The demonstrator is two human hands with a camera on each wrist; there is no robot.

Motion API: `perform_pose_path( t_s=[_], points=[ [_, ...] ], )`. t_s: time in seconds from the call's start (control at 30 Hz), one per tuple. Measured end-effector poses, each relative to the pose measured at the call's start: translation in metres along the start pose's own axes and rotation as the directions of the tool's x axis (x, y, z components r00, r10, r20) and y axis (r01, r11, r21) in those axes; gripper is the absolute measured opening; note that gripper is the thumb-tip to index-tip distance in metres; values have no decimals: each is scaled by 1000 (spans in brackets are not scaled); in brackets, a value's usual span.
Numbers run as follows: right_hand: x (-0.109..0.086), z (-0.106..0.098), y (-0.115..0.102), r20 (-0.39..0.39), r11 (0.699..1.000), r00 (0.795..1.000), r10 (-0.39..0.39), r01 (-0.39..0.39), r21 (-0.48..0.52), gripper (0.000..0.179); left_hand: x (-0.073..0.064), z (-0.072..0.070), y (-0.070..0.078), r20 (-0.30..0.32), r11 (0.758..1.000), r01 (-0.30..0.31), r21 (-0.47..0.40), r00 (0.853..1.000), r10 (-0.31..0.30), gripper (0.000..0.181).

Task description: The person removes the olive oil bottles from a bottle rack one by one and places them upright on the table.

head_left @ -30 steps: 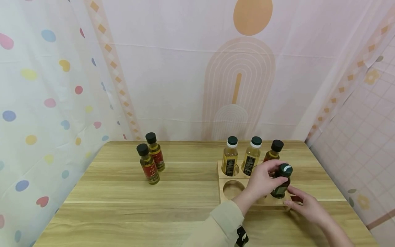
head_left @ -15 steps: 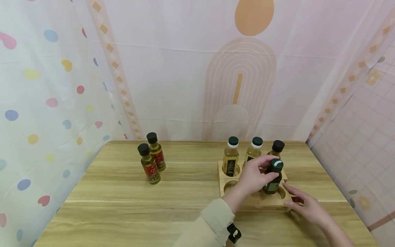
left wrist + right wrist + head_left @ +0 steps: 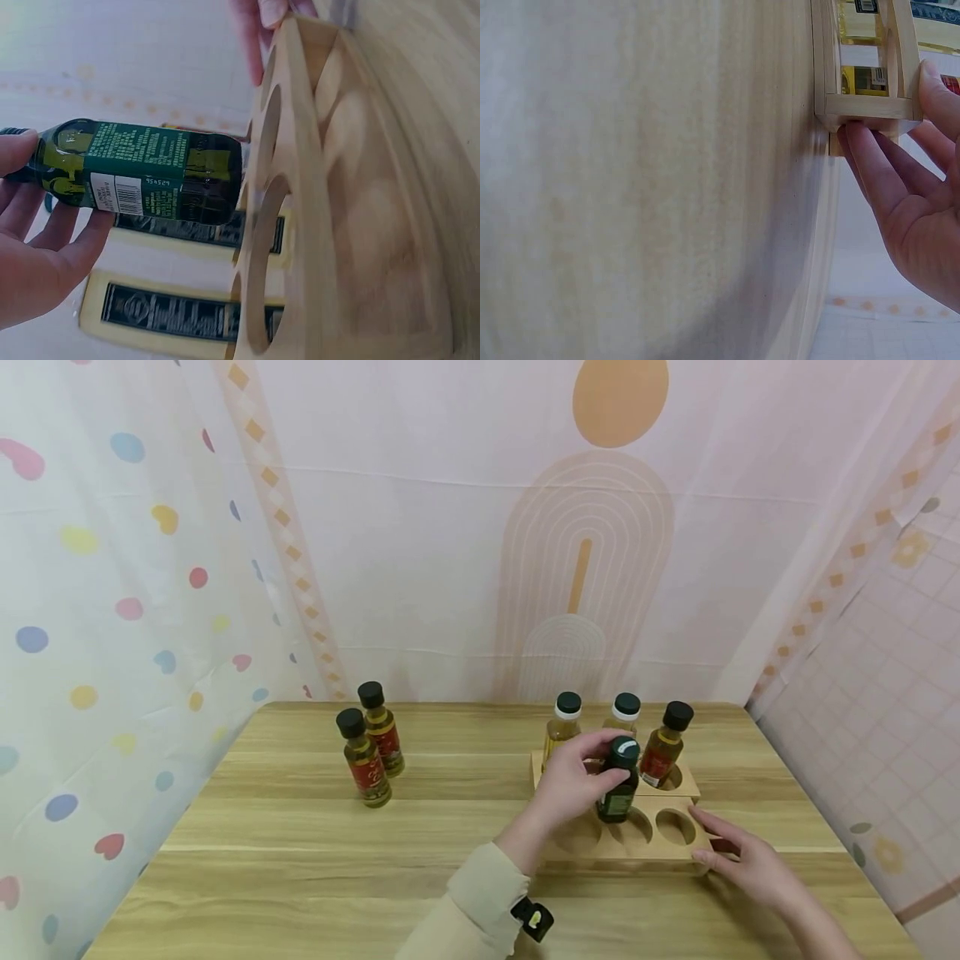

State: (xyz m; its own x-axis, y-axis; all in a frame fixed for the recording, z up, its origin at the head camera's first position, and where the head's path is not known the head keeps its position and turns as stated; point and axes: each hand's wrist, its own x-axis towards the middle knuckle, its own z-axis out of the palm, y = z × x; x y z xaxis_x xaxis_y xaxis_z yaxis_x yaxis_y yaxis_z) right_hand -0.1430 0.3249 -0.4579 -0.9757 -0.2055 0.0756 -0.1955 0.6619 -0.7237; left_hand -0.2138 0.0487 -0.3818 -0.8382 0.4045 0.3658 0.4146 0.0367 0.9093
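My left hand (image 3: 570,781) holds a dark green glass bottle (image 3: 617,797) near its cap, with thumb and fingers round the neck. In the left wrist view, the bottle's base (image 3: 217,178) is just above the holes of a two-step wooden bottle rack (image 3: 315,112). The bottle stands nearly upright over the front step. At the rack's right end, my right hand (image 3: 750,860) grips the corner, its fingers and thumb touching the end panel (image 3: 866,109). Round holes show in the front step; the left one is partly hidden by my left forearm.
On the back step stand two pale oil bottles (image 3: 567,727) with green caps, and a red-labelled bottle (image 3: 663,752) with a black cap. Two more red-labelled bottles (image 3: 367,772) stand on the left of the wooden table (image 3: 300,877). A patterned curtain (image 3: 420,568) hangs behind.
My left hand has carried the dark green bottle leftward along the front step, away from the right-hand hole, which now shows bare. The right hand stays at the rack's end.
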Motion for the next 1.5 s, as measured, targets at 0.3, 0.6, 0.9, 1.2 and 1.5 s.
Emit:
perform_pose_path(
  t_s=[0.3, 0.6, 0.9, 1.2, 1.5],
  points=[
    [-1, 2, 3, -20, 1000, 1000, -20, 19, -23, 61, -8, -27, 0, -28, 1000, -16, -26, 999, 15, 42],
    [0, 1, 1, -12, 999, 1000, -8, 8, -35, 61, -18, -54, 0, -63, 1000, -9, -8, 998, 8, 42],
    [0, 1, 1, -9, 1000, 1000, 1, -1, -18, 61, -29, -82, -6, -65, 1000, -31, -2, 997, 31, 43],
    [-1, 2, 1, -5, 1000, 1000, -4, 4, -2, 61, -42, -109, -14, -30, 999, -34, 21, 999, 35, 43],
    [0, 2, 2, -4, 1000, 1000, -16, 16, 3, 61, -58, -133, -23, -47, 999, 7, 52, 999, -5, 44]
  ],
)
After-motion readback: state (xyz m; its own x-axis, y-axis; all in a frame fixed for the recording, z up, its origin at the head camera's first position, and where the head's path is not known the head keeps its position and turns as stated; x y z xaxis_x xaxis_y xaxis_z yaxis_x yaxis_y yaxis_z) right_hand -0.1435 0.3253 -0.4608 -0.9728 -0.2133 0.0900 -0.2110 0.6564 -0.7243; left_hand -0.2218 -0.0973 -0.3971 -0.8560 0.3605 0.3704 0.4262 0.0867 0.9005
